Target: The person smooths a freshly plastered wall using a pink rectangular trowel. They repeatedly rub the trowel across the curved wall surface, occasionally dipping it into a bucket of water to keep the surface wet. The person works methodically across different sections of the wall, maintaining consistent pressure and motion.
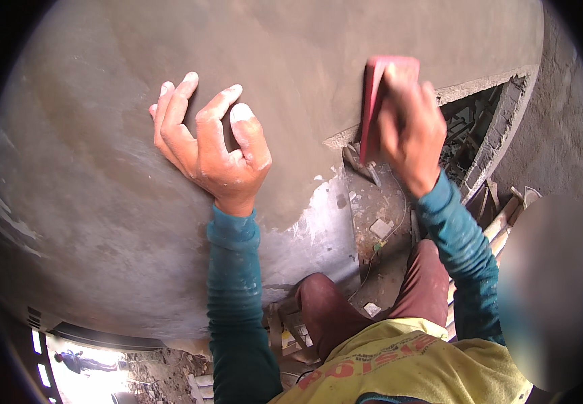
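My right hand [414,138], slightly smeared by motion, is closed around a red plastering float [373,94]. The float is held on edge at the grey plastered wall [271,60], just left of a rough-edged opening. Part of the float's handle is hidden by my fingers. Further left, my left hand [220,148] holds nothing; its fingers are curled but apart, with pale dust on the tips. It is close to the plaster, and whether it touches cannot be told. Below it, the wall has a patchy whitish, smoother area [318,222].
The wall opening [480,118] shows dark debris inside. Below lie a rubble-strewn floor [379,202] with broken pieces and a thin cable. Wooden poles [500,222] lean at the right. At the lower left, another person [82,362] stands far off in a bright gap.
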Demonstrator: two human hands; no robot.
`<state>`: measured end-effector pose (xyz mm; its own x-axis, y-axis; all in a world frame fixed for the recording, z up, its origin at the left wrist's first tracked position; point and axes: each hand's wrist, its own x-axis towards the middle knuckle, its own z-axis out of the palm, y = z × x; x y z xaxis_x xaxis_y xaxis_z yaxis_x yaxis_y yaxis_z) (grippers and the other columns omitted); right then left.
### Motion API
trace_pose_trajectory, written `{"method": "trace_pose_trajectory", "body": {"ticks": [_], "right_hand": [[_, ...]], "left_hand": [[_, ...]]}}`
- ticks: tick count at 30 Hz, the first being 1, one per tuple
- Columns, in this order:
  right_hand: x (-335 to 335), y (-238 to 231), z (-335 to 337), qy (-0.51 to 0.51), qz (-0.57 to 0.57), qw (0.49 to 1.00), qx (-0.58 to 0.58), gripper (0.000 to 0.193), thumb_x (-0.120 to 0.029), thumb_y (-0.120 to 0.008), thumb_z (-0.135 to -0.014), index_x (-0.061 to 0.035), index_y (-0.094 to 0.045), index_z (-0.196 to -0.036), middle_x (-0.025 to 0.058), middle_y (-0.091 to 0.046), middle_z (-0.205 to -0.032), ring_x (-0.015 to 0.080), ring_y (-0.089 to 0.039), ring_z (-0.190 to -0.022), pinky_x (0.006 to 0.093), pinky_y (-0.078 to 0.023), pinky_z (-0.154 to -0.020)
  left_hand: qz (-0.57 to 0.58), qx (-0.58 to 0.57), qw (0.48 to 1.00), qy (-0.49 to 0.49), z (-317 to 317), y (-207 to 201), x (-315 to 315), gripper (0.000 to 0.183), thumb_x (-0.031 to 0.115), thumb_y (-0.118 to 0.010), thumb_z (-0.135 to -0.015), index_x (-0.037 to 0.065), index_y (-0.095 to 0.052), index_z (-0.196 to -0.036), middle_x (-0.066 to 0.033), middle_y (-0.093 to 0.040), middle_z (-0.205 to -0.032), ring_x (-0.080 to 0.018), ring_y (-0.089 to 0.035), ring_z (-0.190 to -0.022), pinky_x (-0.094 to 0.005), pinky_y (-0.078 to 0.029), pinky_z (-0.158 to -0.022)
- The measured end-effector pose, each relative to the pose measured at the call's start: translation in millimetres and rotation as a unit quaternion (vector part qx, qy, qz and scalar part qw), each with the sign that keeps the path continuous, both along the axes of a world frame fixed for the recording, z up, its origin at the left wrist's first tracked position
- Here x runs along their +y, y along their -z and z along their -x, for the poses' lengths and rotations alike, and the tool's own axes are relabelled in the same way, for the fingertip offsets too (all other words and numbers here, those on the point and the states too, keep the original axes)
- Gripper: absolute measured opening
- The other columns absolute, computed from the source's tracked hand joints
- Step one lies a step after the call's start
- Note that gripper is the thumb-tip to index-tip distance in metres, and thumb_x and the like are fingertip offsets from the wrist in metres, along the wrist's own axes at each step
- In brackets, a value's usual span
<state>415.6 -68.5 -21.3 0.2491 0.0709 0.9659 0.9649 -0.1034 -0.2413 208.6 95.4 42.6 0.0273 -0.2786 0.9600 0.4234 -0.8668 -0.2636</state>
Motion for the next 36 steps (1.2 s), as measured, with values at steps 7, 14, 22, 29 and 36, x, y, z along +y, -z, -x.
{"method": "trace_pose_trajectory", "body": {"ticks": [7, 14, 22, 29, 36], "right_hand": [[9.0, -23.4, 20.3, -0.015, 0.008, 0.993, -0.114, 0.053, -0.004, -0.072, -0.087, -0.0169, -0.074, -0.138, 0.0126, -0.064, -0.096, 0.035, -0.069, -0.084, 0.0462, -0.059, -0.075], [15.1, -98.5, 2.3, 0.006, -0.056, 0.995, -0.083, 0.043, -0.007, -0.07, -0.092, -0.0158, -0.073, -0.134, 0.0176, -0.067, -0.101, 0.0418, -0.069, -0.087, 0.0475, -0.058, -0.077], [-0.5, -65.0, -10.2, 0.027, -0.016, 0.999, -0.033, 0.044, -0.006, -0.069, -0.094, -0.0151, -0.071, -0.137, 0.0161, -0.07, -0.104, 0.0391, -0.072, -0.093, 0.046, -0.059, -0.079], [25.2, -52.2, 51.0, -0.051, 0.037, 0.99, -0.13, 0.06, -0.009, -0.078, -0.081, -0.02, -0.073, -0.14, 0.0133, -0.066, -0.109, 0.0377, -0.069, -0.093, 0.0464, -0.059, -0.077], [33.6, -75.7, 56.9, -0.03, 0.054, 0.963, -0.262, 0.056, -0.018, -0.076, -0.082, -0.0255, -0.07, -0.137, 0.0136, -0.066, -0.129, 0.0268, -0.069, -0.102, 0.038, -0.057, -0.07]], "left_hand": [[0.001, -0.002, 1.0, -0.008, 4.7, -0.5, 3.4, 0.019, 0.011, -0.068, -0.091, 0.01, -0.08, -0.106, -0.0147, -0.067, -0.143, -0.0412, -0.057, -0.142, -0.0623, -0.039, -0.124], [0.004, -0.025, 1.0, -0.004, -6.3, 0.4, 2.9, 0.025, 0.015, -0.064, -0.087, 0.013, -0.081, -0.105, -0.0151, -0.069, -0.139, -0.0413, -0.056, -0.14, -0.0611, -0.039, -0.125], [0.023, -0.011, 1.0, -0.015, -1.5, 2.8, -1.2, 0.018, 0.014, -0.068, -0.096, 0.012, -0.08, -0.109, -0.0123, -0.064, -0.146, -0.0415, -0.054, -0.143, -0.0623, -0.038, -0.124], [0.029, -0.034, 0.999, -0.004, 0.9, 2.0, 0.0, 0.026, 0.01, -0.064, -0.087, 0.012, -0.081, -0.107, -0.0148, -0.067, -0.142, -0.0401, -0.055, -0.141, -0.0619, -0.037, -0.127], [0.032, -0.021, 0.999, 0.016, 1.9, 4.5, 1.5, 0.024, 0.014, -0.06, -0.099, 0.008, -0.081, -0.111, -0.0135, -0.065, -0.144, -0.0407, -0.054, -0.142, -0.0616, -0.038, -0.125]]}}
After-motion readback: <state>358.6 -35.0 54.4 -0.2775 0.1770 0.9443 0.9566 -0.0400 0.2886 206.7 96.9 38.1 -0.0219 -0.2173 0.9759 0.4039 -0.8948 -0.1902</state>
